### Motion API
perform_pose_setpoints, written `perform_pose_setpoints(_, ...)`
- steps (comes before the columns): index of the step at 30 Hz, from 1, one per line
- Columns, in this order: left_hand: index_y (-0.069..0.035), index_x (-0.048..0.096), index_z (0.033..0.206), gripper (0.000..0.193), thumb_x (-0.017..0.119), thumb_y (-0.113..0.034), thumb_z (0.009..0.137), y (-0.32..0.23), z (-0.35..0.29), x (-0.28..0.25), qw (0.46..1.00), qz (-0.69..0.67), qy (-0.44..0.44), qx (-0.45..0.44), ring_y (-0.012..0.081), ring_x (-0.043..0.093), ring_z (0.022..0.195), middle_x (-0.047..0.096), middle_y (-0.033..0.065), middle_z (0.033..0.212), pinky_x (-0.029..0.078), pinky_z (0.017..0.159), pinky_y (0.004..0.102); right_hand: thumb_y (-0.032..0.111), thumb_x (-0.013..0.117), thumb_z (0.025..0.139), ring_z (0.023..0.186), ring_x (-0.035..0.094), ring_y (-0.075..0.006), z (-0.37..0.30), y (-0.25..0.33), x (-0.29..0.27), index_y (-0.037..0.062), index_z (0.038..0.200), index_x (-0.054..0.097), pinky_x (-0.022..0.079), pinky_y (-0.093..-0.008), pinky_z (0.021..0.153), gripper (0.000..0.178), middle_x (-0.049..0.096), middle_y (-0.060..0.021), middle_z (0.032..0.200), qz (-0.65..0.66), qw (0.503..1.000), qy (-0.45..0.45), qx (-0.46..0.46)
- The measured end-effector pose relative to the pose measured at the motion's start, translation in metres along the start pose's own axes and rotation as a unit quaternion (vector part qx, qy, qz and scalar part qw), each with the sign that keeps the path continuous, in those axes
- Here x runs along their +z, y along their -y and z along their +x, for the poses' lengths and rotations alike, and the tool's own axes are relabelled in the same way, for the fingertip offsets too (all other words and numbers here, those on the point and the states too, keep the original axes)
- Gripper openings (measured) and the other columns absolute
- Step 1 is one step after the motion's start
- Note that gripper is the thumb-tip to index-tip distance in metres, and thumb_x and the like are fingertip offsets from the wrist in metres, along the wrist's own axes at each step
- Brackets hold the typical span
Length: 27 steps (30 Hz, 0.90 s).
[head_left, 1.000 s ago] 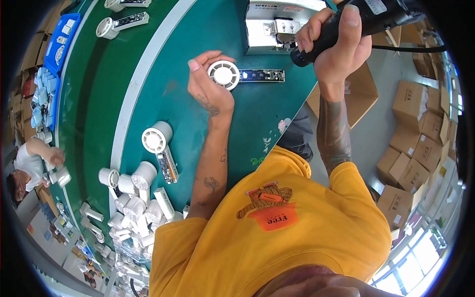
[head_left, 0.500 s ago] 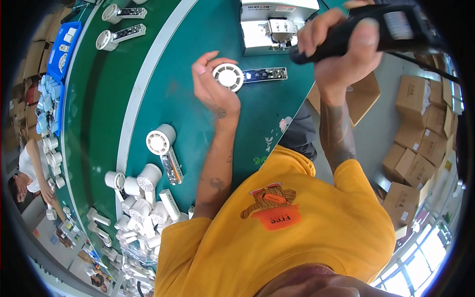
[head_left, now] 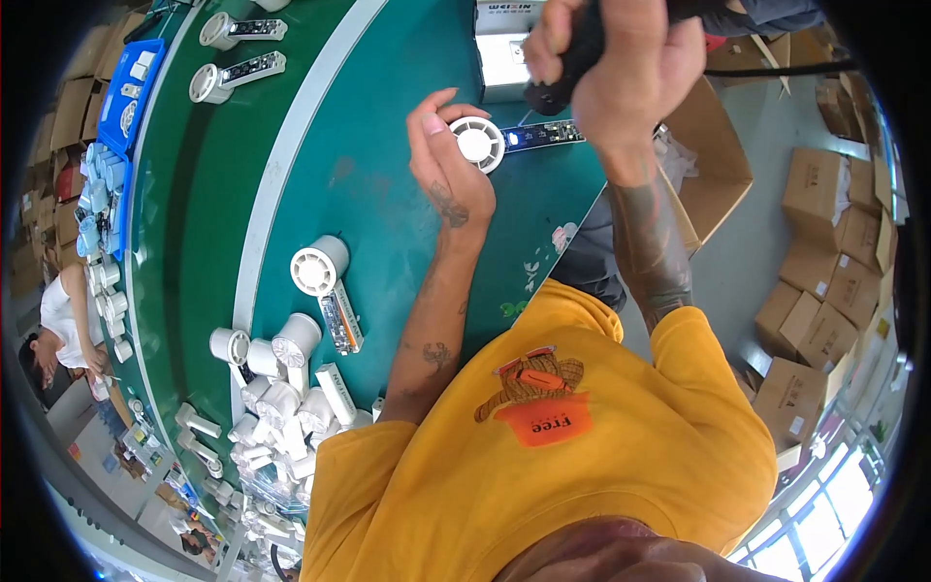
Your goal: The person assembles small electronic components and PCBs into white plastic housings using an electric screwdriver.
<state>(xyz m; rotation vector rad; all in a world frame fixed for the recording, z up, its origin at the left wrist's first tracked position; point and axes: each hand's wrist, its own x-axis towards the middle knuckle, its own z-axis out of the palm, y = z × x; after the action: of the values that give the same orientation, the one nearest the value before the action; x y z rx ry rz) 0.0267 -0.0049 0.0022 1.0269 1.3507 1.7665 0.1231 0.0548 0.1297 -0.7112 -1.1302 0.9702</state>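
Observation:
My left hand (head_left: 451, 160) is closed around the round head of a white handheld fan (head_left: 477, 145) with a spoked grille. Its open handle points right and bares a circuit board (head_left: 543, 134) with a small bluish-white light. Above the handle's right end, my right hand (head_left: 640, 87) grips a black corded power tool that looks like an electric screwdriver (head_left: 567, 73); its working tip is hard to make out. A second fan (head_left: 318, 270), also with an open handle, lies on the green table (head_left: 388, 233) left of my left forearm.
A grey metal machine (head_left: 504, 70) stands at the table's far edge. White fans and housings (head_left: 281, 403) are piled at the lower left. More open fans (head_left: 238, 78) sit on the green conveyor beyond a pale rail. Cardboard boxes (head_left: 819, 252) fill the right; another person (head_left: 68, 325) is far left.
The fan in my left hand has shifted slightly right. My right hand has moved left with the black tool, now closer above the handle's end and partly covering the machine.

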Motion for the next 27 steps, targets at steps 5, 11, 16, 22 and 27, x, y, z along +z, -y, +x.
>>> perform_pose_setpoints(5,0.003,0.056,0.124,0.044,0.03,-0.031,0.113,0.001,0.0,-0.002,1.0,-0.002,-0.002,-0.007,0.0141,0.064,0.074,0.07,0.0135,0.088,0.051,0.065,0.027,0.024,0.062,0.105,0.043,0.049,-0.0096,-0.003,-0.011,0.014,0.0018,0.101,0.053,0.038,-0.0242,0.042,0.024,0.057,-0.0034,0.06,0.032,0.999,-0.012,0.023)
perform_pose_setpoints(11,0.004,0.054,0.125,0.045,0.03,-0.032,0.112,0.001,0.0,-0.003,1.0,0.001,0.002,-0.015,0.0166,0.065,0.076,0.07,0.0161,0.09,0.053,0.067,0.0272,0.022,0.061,0.105,0.043,0.049,-0.0093,-0.008,-0.013,0.012,0.0004,0.104,0.053,0.038,-0.0245,0.042,0.023,0.056,-0.003,0.059,0.011,1.0,0.009,0.004)
perform_pose_setpoints(16,0.003,0.055,0.125,0.043,0.03,-0.03,0.113,-0.001,-0.001,-0.003,1.0,-0.007,0.001,-0.017,0.0146,0.064,0.075,0.07,0.0132,0.089,0.051,0.066,0.0274,0.025,0.06,0.105,0.043,0.049,-0.0104,-0.008,-0.011,0.009,-0.0005,0.088,0.057,0.038,-0.0249,0.042,0.031,0.056,-0.0044,0.058,-0.001,1.0,0.015,-0.006)
perform_pose_setpoints(22,0.003,0.055,0.125,0.042,0.031,-0.028,0.112,0.0,-0.001,-0.005,1.0,-0.007,0.003,-0.022,0.0147,0.064,0.075,0.07,0.0134,0.09,0.052,0.068,0.0273,0.029,0.06,0.105,0.042,0.049,-0.011,-0.008,-0.013,0.006,0.0004,0.081,0.056,0.038,-0.0249,0.042,0.038,0.055,-0.0044,0.056,-0.007,1.0,0.023,-0.005)
perform_pose_setpoints(27,0.003,0.053,0.128,0.041,0.031,-0.027,0.112,-0.002,0.001,-0.002,1.0,-0.017,0.008,-0.008,0.0151,0.063,0.075,0.07,0.0139,0.09,0.051,0.068,0.0272,0.03,0.062,0.104,0.045,0.049,-0.0105,-0.01,-0.015,0.008,-0.0004,0.087,0.057,0.038,-0.0247,0.044,0.035,0.057,-0.0053,0.062,0.002,1.0,0.029,0.01)
